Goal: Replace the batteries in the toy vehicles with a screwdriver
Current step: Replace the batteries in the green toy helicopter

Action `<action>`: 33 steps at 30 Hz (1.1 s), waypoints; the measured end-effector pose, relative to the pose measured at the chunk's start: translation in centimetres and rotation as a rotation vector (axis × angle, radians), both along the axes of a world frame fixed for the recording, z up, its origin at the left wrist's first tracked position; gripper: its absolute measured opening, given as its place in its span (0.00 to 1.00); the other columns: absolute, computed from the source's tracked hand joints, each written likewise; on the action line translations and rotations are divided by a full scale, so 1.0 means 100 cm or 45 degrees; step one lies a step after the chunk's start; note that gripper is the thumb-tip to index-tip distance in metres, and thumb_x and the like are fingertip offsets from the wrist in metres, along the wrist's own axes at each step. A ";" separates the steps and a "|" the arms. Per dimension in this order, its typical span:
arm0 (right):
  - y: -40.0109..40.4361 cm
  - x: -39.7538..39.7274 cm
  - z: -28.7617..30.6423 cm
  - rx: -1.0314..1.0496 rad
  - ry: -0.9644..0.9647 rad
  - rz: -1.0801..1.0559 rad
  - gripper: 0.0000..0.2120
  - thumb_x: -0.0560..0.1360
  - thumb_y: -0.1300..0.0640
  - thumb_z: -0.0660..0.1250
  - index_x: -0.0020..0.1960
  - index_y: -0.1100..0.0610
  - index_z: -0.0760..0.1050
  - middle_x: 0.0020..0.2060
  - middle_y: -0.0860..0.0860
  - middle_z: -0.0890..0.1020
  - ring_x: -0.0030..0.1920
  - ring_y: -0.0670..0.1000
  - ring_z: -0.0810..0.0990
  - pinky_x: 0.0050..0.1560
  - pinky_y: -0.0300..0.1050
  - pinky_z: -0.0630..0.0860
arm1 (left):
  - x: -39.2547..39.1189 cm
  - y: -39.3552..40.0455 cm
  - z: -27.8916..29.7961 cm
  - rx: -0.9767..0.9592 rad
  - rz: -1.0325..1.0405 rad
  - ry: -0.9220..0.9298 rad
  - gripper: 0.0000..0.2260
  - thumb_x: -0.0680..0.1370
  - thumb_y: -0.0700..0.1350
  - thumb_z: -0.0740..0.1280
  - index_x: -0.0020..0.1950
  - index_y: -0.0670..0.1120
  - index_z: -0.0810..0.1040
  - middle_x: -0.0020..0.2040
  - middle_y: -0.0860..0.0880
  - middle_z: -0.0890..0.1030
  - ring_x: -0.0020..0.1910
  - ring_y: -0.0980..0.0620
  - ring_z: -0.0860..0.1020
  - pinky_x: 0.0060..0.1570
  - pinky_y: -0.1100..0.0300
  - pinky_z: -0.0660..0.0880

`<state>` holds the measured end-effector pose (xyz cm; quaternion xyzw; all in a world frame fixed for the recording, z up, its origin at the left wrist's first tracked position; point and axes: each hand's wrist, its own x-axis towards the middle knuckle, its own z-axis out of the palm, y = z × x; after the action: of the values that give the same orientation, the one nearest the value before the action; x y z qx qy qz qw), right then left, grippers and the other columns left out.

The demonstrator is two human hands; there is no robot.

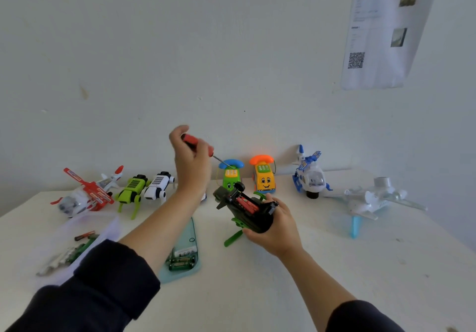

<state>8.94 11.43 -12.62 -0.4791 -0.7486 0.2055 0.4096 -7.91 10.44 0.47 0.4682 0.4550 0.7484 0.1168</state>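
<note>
Dark green toy helicopter [244, 209] held belly-up above the counter [334, 267] in right hand [277, 228], fingers wrapped round fuselage; light, brittle plastic, so avoid rotor blades; left hand [192, 166] grips red screwdriver [198, 146] aloft.

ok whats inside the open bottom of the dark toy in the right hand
The dark green toy helicopter in the right hand is turned underside up; its open battery bay shows a red battery. Anything beneath the battery is covered.
</note>
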 end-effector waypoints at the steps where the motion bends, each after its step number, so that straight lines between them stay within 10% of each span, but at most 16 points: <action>1: -0.001 -0.001 0.001 0.007 -0.001 -0.001 0.36 0.62 0.48 0.78 0.67 0.52 0.71 0.66 0.47 0.70 0.69 0.45 0.63 0.63 0.31 0.59 | 0.001 -0.004 0.004 0.067 0.054 0.308 0.11 0.77 0.34 0.56 0.57 0.45 0.66 0.38 0.48 0.73 0.33 0.55 0.75 0.37 0.63 0.73; 5: -0.010 -0.006 0.005 0.082 -0.042 -0.011 0.35 0.62 0.49 0.78 0.66 0.53 0.72 0.65 0.48 0.72 0.70 0.46 0.62 0.63 0.33 0.60 | 0.002 -0.008 -0.010 -0.153 -0.056 1.613 0.06 0.69 0.36 0.59 0.42 0.41 0.75 0.39 0.50 0.70 0.38 0.48 0.71 0.40 0.58 0.64; 9: -0.020 -0.010 0.009 0.108 -0.124 0.006 0.35 0.63 0.46 0.76 0.67 0.52 0.70 0.68 0.48 0.71 0.73 0.48 0.59 0.66 0.39 0.63 | -0.006 -0.014 -0.045 -0.673 -0.045 2.055 0.06 0.76 0.43 0.66 0.51 0.44 0.78 0.49 0.48 0.76 0.50 0.47 0.74 0.45 0.58 0.66; 18: -0.037 -0.032 0.020 0.102 -0.257 0.012 0.38 0.63 0.42 0.73 0.69 0.53 0.67 0.66 0.48 0.71 0.72 0.48 0.60 0.64 0.45 0.67 | -0.040 -0.047 -0.042 -0.605 0.189 1.937 0.02 0.76 0.40 0.65 0.47 0.44 0.77 0.47 0.49 0.76 0.48 0.48 0.74 0.42 0.58 0.65; 26: -0.033 -0.058 0.020 0.060 -0.333 -0.070 0.31 0.60 0.38 0.72 0.58 0.50 0.71 0.48 0.44 0.71 0.57 0.50 0.73 0.56 0.49 0.71 | -0.158 -0.097 -0.040 -1.455 0.874 1.328 0.08 0.79 0.40 0.59 0.56 0.40 0.74 0.45 0.45 0.74 0.49 0.43 0.77 0.45 0.55 0.74; 33: -0.034 -0.070 0.032 0.034 -0.455 -0.083 0.31 0.60 0.36 0.71 0.57 0.50 0.70 0.45 0.43 0.70 0.51 0.48 0.74 0.54 0.48 0.73 | -0.225 -0.108 -0.069 -1.599 0.561 0.952 0.05 0.76 0.43 0.64 0.42 0.45 0.73 0.41 0.46 0.77 0.42 0.46 0.75 0.40 0.59 0.69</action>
<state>1.97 8.03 -9.42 -0.5267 -0.7962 0.0937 0.2826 -30.37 -0.38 -6.45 0.4345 0.8874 0.1466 0.0474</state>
